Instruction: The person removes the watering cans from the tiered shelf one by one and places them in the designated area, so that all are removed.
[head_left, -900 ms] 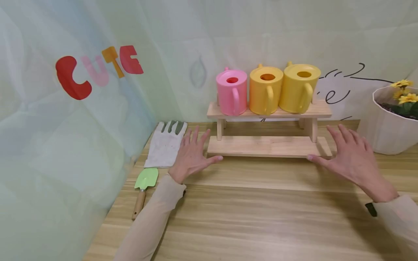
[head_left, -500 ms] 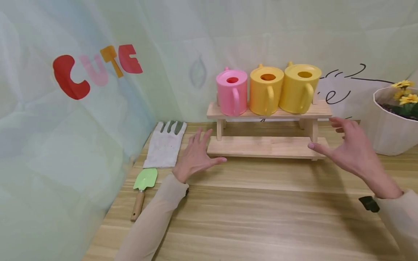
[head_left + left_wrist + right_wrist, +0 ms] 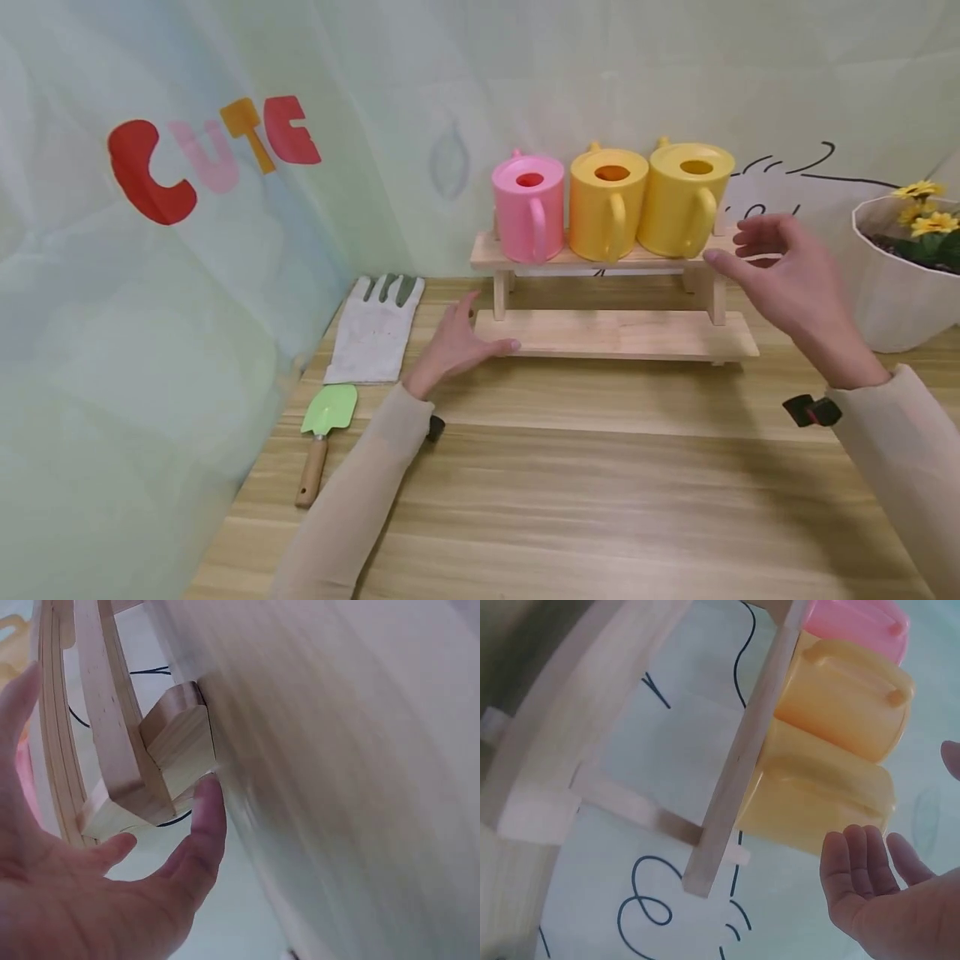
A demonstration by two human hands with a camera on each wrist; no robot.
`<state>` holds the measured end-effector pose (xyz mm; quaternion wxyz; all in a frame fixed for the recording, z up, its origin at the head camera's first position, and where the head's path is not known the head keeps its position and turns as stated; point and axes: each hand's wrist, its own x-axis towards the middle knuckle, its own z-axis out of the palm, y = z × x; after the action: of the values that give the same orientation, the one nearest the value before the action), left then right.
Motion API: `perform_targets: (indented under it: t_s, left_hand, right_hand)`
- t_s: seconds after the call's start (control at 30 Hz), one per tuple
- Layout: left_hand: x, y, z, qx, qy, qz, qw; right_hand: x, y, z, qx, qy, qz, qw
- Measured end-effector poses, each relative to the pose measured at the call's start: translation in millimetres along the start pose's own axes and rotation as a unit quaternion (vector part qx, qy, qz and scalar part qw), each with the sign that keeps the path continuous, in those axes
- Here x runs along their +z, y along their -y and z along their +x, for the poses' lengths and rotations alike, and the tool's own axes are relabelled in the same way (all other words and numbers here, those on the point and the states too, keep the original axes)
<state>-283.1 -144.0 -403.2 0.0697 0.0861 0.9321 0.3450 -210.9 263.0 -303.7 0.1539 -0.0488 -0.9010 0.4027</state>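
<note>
A two-tier wooden shelf (image 3: 615, 334) carries a pink watering can (image 3: 527, 218), an orange-yellow one (image 3: 589, 218) and a yellow one (image 3: 670, 204) in a row on its upper board. My left hand (image 3: 453, 343) is at the left end of the lower board, thumb spread; in the left wrist view a fingertip of that hand (image 3: 105, 907) meets the shelf's foot (image 3: 182, 742). Beside the right end of the upper board, my right hand (image 3: 798, 287) is raised with bent fingers, holding nothing. In the right wrist view this hand (image 3: 889, 907) is close to the yellow can (image 3: 810, 799).
Left of the shelf, a white and green glove (image 3: 371, 337) lies above a green trowel with a wooden handle (image 3: 330, 410). A white pot (image 3: 892, 292) with yellow flowers (image 3: 933, 223) stands at the right. Behind the wooden table (image 3: 570, 492) hangs a printed cloth (image 3: 390, 125).
My right hand has risen from beside the lower board to the upper board, its fingers bending. My left hand has shifted slightly right, closer against the shelf's end. The cans look unmoved on the shelf.
</note>
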Motion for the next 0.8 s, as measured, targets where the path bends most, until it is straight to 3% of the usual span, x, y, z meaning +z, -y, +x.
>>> perform_targets:
  t_s: [0.2, 0.4, 0.8]
  left_hand:
    - [1.4, 1.9, 3.7, -0.012, 0.019, -0.046, 0.9987]
    - [3.6, 0.8, 7.2, -0.037, 0.047, -0.120, 0.9909]
    - [7.2, 1.2, 8.4, -0.035, 0.044, -0.164, 0.9849]
  right_hand:
    - [8.0, 14.4, 19.0, 0.015, -0.022, 0.022, 0.9994]
    - [15.2, 18.9, 33.3, 0.038, -0.038, 0.058, 0.9969]
    - [26.4, 21.9, 50.4, 0.062, -0.041, 0.112, 0.9908]
